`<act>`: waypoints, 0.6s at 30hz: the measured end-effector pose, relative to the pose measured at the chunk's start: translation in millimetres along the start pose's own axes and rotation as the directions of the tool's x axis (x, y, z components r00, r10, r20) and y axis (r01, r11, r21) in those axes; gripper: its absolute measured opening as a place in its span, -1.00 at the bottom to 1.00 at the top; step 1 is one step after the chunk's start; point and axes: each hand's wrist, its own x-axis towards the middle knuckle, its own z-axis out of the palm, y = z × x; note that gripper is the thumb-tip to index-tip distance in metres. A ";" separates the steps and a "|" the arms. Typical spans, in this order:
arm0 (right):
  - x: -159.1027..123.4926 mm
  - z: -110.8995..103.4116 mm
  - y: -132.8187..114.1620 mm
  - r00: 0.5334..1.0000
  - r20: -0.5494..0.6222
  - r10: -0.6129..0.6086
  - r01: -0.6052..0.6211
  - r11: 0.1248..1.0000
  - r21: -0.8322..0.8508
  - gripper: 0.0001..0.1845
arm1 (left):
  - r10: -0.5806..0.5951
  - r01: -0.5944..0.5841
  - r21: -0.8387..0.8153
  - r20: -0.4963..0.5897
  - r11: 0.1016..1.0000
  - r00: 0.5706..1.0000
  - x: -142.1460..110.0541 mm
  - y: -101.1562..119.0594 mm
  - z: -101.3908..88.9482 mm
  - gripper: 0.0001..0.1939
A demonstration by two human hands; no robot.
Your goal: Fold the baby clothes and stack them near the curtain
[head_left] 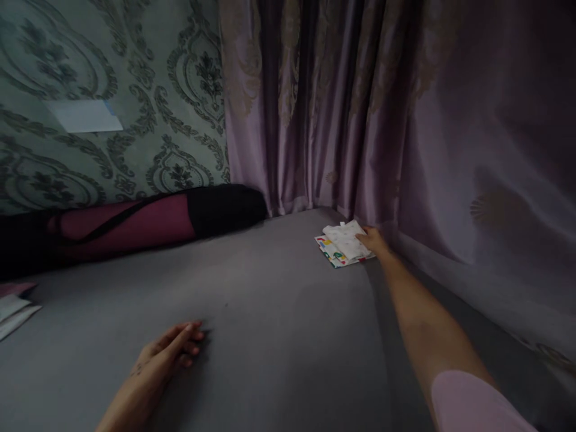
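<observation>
My right hand [373,241] reaches far out to the bed's far right corner, its fingers closed at the right edge of a folded white cloth [346,238] with a faint print. Beneath that cloth lies another folded cloth [336,261], white with red, yellow, green and blue patterns. Both rest flat on the grey bedsheet [270,312]. Some of my right fingers are hidden behind the white cloth's edge. Low in the view, my left hand [168,351] hovers over or rests on the sheet, fingers loosely curled and a little apart, holding nothing.
A long maroon and black bag [130,219] lies along the patterned wall. Purple curtains [310,108] hang behind and right of the bed. Folded white and pink fabric [15,309] sits at the left edge. A white sheet [90,116] is on the wall.
</observation>
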 end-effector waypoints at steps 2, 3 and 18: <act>-7.7 4.9 -3.7 0.996 -0.091 -0.011 0.001 0.995 -0.104 -0.62 | -0.013 0.013 -0.006 0.001 1.000 1.000 2.1 -0.4 -1.1 -0.51; -11.4 8.5 -7.2 0.991 -0.126 -0.044 0.020 0.983 -0.182 -0.61 | -0.021 0.021 -0.006 0.003 1.000 1.000 2.7 -0.2 -1.2 -0.52; -22.4 57.5 -30.8 0.974 0.224 -0.048 0.148 0.877 -0.457 -0.43 | 0.004 -0.004 0.002 -0.019 1.000 1.000 2.0 -0.2 4.2 -0.70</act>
